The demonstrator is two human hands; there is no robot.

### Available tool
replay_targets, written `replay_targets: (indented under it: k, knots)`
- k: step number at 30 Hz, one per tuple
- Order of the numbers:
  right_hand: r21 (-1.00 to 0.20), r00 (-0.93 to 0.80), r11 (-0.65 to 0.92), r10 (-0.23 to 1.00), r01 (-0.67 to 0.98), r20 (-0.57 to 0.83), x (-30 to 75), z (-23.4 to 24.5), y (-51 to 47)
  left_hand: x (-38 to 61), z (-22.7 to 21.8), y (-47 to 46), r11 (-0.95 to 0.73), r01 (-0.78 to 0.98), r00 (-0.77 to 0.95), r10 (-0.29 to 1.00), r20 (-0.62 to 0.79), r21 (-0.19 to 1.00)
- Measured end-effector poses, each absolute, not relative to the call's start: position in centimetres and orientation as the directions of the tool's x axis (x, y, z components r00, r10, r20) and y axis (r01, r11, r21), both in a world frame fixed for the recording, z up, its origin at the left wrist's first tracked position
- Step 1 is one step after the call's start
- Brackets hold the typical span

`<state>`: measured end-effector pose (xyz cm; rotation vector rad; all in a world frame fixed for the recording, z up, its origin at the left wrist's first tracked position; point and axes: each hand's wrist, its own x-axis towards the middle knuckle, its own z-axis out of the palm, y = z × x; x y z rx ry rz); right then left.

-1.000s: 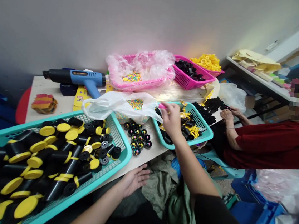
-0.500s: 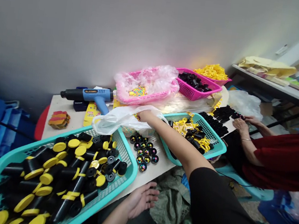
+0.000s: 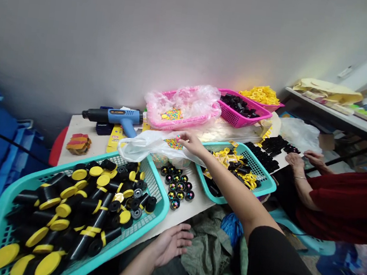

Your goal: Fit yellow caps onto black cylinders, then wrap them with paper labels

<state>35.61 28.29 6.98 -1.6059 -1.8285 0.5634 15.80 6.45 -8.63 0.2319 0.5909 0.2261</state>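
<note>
On the table (image 3: 98, 145), two teal baskets (image 3: 67, 171)

Head-worn camera, single view: looking forward and down from the person's own position, facing a grey wall (image 3: 115, 37) across a worktable (image 3: 72, 127), sitting close above the left hand (image 3: 171, 244) and right hand (image 3: 192, 144).

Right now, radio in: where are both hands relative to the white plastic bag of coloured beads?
Left hand open by teal plastic basket. Right hand at coloured beads. Loose bag film beside them.

Right-hand fingers (image 3: 187, 139) pinch something — too small to tell (colourful, though).
</note>
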Motion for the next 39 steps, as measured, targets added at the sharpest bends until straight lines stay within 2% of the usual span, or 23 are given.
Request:
replay_targets:
  k: [6,11,15,18,24,29,39]
  knots:
    - [-0.737,0.094,0.103,0.971,0.668,0.221,35.8,7.5,19.2,15.7,-8.4,6.4,0.952,-0.139,0.821,0.264,-0.506,0.272]
    - [-0.761,0.306,-0.112,0.945,0.639,0.118,33.4,5.4,10.0,15.7,-8.1,6.5,0.952,-0.139,0.826,0.264,-0.498,0.273]
    - [-0.691,0.479,-0.314,0.876,0.651,0.054,31.0,2.8,5.9,15.8,-8.3,6.5,0.949,-0.141,0.819,0.271,-0.505,0.28]
    - [-0.59,0.563,-0.421,0.824,0.69,0.071,30.1,1.2,5.0,15.7,-8.4,6.4,0.948,-0.14,0.818,0.273,-0.506,0.285]
    - [-0.388,0.549,-0.446,0.809,0.806,0.21,29.9,-0.1,5.2,15.5,-8.3,6.4,0.946,-0.15,0.825,0.28,-0.49,0.289]
    - [-0.278,0.502,-0.435,0.828,0.856,0.251,29.6,-0.4,5.4,15.3,-8.1,6.4,0.947,-0.161,0.83,0.281,-0.481,0.277]
    - [-0.214,0.499,-0.453,0.817,0.866,0.291,29.4,-0.7,5.4,15.4,-8.3,6.4,0.948,-0.162,0.829,0.281,-0.483,0.274]
